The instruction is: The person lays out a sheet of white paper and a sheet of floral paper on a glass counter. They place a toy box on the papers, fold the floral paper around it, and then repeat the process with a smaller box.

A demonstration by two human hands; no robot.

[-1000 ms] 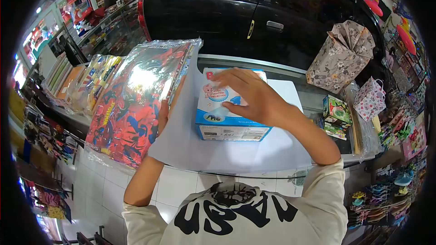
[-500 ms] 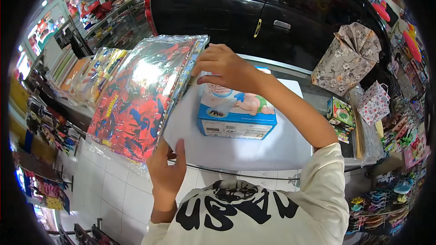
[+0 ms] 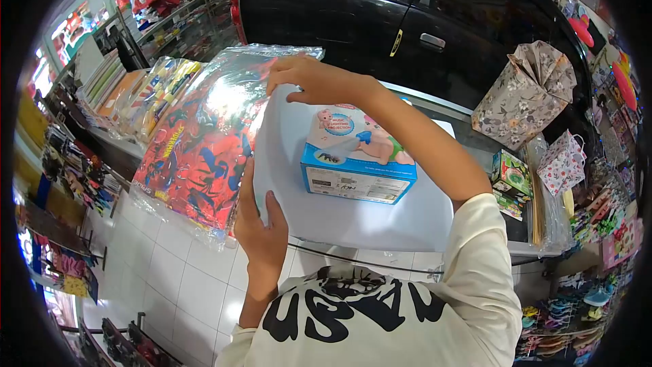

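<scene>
A blue and white box [image 3: 360, 182] with a baby doll picture sits on a large sheet of white paper [image 3: 380, 225]. My right hand [image 3: 314, 80] pinches the far left corner of this paper, whose left side is raised and curved beside the box. Lower down, my left hand [image 3: 261, 228] rests against the raised paper edge, fingers stretched upward and thumb apart. Plastic-wrapped red Spiderman sheets [image 3: 197, 156] lie just left of both hands, partly covered by the lifted paper.
Packaged papers [image 3: 146, 95] lie at the far left. On the right are a floral gift bag [image 3: 523, 95], a smaller patterned bag [image 3: 562, 163] and a green box [image 3: 511, 173]. A black car [image 3: 346, 20] stands behind the table, and goods hang along the right side.
The paper's left side has been raised higher and moved left over the edge of the Spiderman sheets. My right hand has moved left, and my left hand has risen with its fingers straighter.
</scene>
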